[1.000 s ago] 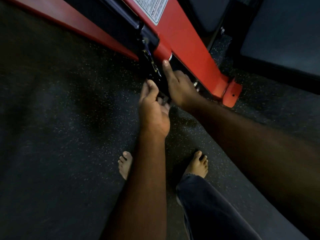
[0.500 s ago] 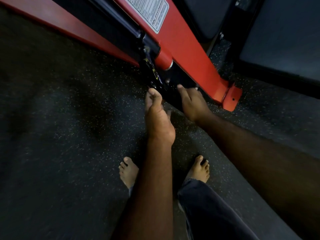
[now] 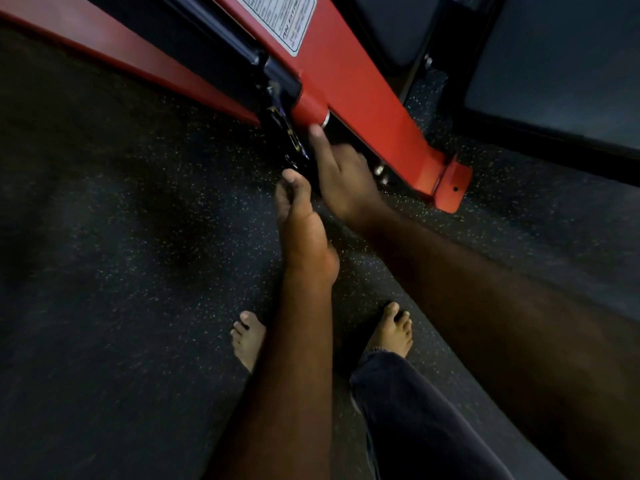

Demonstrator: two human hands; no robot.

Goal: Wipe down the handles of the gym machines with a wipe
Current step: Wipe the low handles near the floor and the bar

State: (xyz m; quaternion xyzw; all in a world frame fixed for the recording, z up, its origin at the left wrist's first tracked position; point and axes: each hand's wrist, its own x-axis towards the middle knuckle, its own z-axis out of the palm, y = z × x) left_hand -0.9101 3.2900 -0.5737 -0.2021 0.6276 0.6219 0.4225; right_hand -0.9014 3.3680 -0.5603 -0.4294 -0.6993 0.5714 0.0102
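A red gym machine frame [image 3: 360,98] slants across the top of the view. A short red stub with a silver end [image 3: 310,109] sticks out of it, above a dark black part [image 3: 294,147] whose shape is lost in shadow. My right hand [image 3: 346,181] lies on that black part, its index finger straight and its tip just under the stub's silver end. My left hand [image 3: 298,213] is just below and to the left, fingers curled with the thumb against them. What it holds is hidden. No wipe shows.
A second red beam [image 3: 121,46] runs off to the upper left. Dark padded bench parts [image 3: 554,71] fill the upper right. The frame's red foot bracket [image 3: 450,188] rests on the speckled black rubber floor [image 3: 121,271]. My bare feet [image 3: 394,330] stand below the hands.
My right hand has slid back up the black part, its index finger again reaching the red stub. The left hand has stayed nearly in place.
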